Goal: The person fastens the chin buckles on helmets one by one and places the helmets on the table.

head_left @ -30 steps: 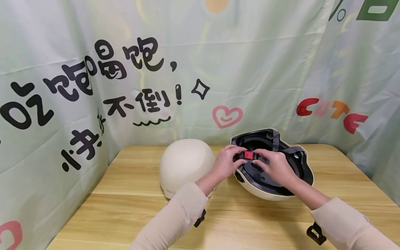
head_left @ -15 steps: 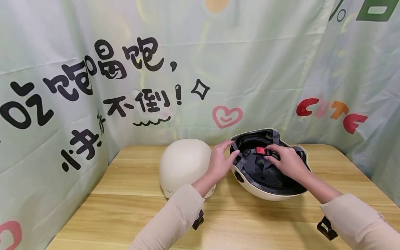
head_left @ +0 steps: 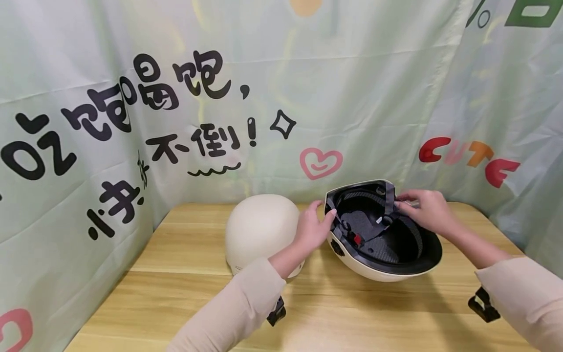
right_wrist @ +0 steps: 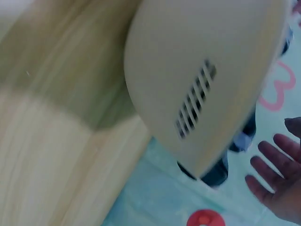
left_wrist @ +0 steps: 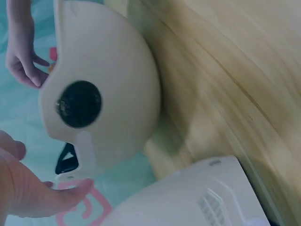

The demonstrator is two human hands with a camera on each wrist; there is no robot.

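Observation:
An upturned cream helmet (head_left: 382, 276) shows its black lining and straps in the head view. Its red buckle piece (head_left: 357, 239) lies inside at the left; a black strap (head_left: 389, 198) hangs down the far right side. At the left rim is my left hand (head_left: 308, 232), thumb and fingers spread; the left wrist view shows this thumb (left_wrist: 70, 195) against the helmet's edge. My right hand (head_left: 426, 210) is at the far right rim, fingertips by the strap. In the right wrist view its fingers (right_wrist: 275, 165) look spread and loose, beside the helmet (right_wrist: 202, 80).
A second cream helmet (head_left: 261, 230), dome up, stands left of the upturned one, partly behind my left forearm. Both are on a wooden table (head_left: 176, 293). A printed curtain (head_left: 369, 98) hangs behind. Black wrist-mounted devices show below both sleeves.
The red buckle piece, between both hands earlier, now lies inside the helmet at the left. My left hand moved to the left rim; my right hand let go and moved right to the far rim.

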